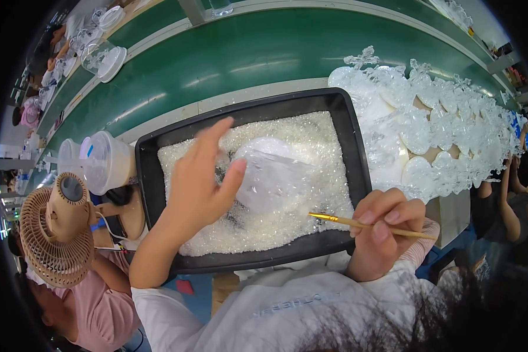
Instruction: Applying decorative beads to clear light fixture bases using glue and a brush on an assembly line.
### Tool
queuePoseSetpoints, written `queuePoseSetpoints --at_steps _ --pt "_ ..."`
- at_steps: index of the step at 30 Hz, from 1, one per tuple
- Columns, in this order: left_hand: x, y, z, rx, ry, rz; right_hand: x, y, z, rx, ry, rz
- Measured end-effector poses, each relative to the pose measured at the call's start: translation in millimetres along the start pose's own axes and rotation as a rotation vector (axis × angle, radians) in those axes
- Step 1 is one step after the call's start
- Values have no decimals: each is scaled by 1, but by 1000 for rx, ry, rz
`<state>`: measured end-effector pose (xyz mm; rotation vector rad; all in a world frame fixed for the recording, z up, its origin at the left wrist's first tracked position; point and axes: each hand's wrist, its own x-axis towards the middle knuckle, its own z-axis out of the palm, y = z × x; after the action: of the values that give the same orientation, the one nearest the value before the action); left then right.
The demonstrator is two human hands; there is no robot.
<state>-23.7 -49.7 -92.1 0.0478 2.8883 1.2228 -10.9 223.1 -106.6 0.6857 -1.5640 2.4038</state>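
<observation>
The person's left hand (pixel 196 182) reached over a black tray (pixel 358 158) filled with clear glittering granules (pixel 311 141), its grip closed on a clear plastic piece (pixel 273 176) pinched between thumb and fingers and blurred in the picture. That piece hung just above the granules near the middle of the tray. The right hand (pixel 387 232) rested at the tray's near right corner, its grip clamped on a thin brush with a golden handle (pixel 358 223), the tip pointing left over the granules. Beyond the tray's right wall lay a heap of clear plastic ornaments (pixel 440 123) on the tabletop (pixel 176 111). Left of the tray stood a lidded plastic cup (pixel 108 161) and a small beige fan (pixel 56 226). A green conveyor belt (pixel 246 53) ran behind the tray.
</observation>
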Motion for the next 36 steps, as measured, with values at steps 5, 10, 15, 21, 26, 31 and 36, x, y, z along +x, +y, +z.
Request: queuePoseSetpoints --at_steps 5,10,15,21,26,31,36 --pt "-16 26 3 69 39 721 1 2 13 24 -66 39" --pt "-29 29 21 156 -74 845 -2 -4 3 64 -88 54" --pt "-31 25 29 142 -128 823 -5 -1 5 154 78 97" --pt "-32 17 34 15 -66 770 1 1 1 204 109 5" --pt "-31 29 44 -91 59 674 -2 0 14 115 -48 50" --pt "-33 27 32 46 -118 721 -4 -4 15 92 72 81" --pt "-36 20 36 -32 -51 773 -5 -3 20 93 75 82"
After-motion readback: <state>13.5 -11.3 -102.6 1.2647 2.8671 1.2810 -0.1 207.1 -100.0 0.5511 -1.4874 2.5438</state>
